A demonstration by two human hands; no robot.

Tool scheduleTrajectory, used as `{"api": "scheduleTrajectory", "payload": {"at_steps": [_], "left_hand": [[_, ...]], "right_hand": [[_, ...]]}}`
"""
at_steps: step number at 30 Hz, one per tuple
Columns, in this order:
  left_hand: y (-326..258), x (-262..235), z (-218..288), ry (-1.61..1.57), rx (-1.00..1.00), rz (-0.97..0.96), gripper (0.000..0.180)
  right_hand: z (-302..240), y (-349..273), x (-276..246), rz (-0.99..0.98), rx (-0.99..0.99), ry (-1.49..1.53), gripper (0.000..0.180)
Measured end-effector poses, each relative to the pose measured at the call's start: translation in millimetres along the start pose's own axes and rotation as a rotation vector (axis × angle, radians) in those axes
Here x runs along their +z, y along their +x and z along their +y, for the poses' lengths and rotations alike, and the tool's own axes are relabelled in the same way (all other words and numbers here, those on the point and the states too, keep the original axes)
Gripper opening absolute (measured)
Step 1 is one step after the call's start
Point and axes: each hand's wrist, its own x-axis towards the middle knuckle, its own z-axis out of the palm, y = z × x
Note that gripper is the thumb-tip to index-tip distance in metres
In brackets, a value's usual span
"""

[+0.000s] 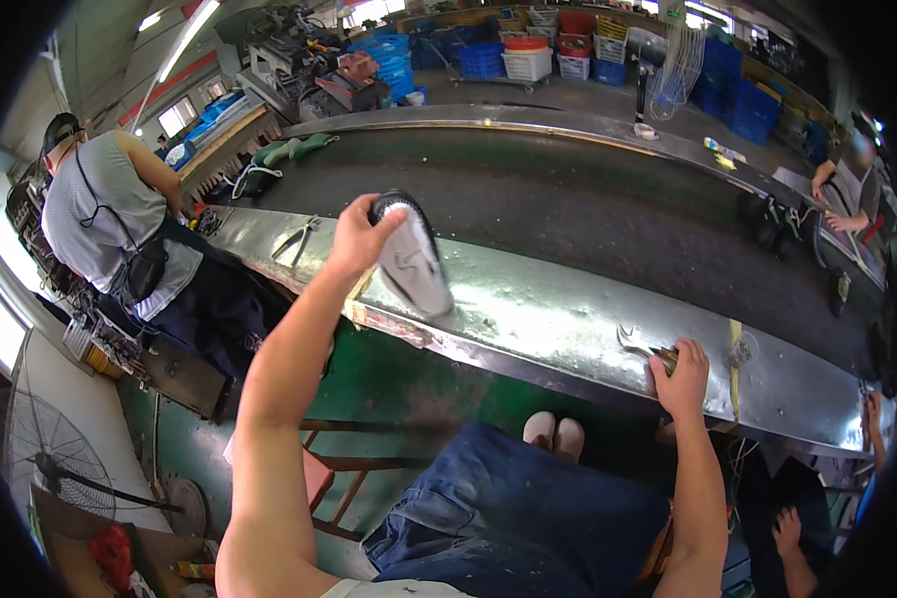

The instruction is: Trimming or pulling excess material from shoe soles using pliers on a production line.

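Observation:
My left hand (pixel 362 237) grips one end of a shoe (pixel 416 267), thumb on its pale bottom. The shoe has a black edge and a dark squiggle on the whitish face, and is tilted, its lower end blurred close above the metal ledge (pixel 528 299). On that ledge, to the right, my right hand (pixel 683 376) is closed round the handles of pliers (pixel 632 341) with a shiny curved metal head. A second pair of pliers (pixel 295 242) lies on the ledge, left of the shoe.
A dark conveyor belt (pixel 568 204) runs beyond the ledge, with green gloves (pixel 294 149) at its left. One person (pixel 120 214) stands at left; others are at right. A wooden stool (pixel 344 463) and a floor fan (pixel 50 453) stand at lower left. Baskets (pixel 526 65) are stacked behind.

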Motion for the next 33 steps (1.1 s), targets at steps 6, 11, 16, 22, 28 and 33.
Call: {"api": "scheduleTrajectory", "payload": {"at_steps": [6,11,16,22,28,33], "left_hand": [[-52.1,65.6,40.9,-0.298,0.035,-0.098,0.051],[-46.9,57.3,54.8,-0.236,-0.017,-0.121,0.048],[-51.7,38.5,47.0,-0.157,-0.031,-0.187,0.046],[-48.6,7.0,50.0,-0.124,-0.073,-0.285,0.048],[-46.9,-13.7,42.0,0.005,-0.128,-0.375,0.047],[-53.7,-28.2,33.7,-0.070,-0.192,-0.367,0.052]], "right_hand": [[-1.8,-1.3,2.3,0.008,0.029,0.019,0.049],[-2.8,-2.1,2.2,0.029,0.014,0.020,0.050],[1.6,-3.6,1.0,0.018,0.019,0.013,0.051],[4.5,-1.5,2.7,0.011,0.029,0.020,0.051],[5.2,-2.0,4.3,0.006,0.030,0.019,0.051],[6.4,-2.0,7.1,0.031,0.004,0.006,0.052]]}}
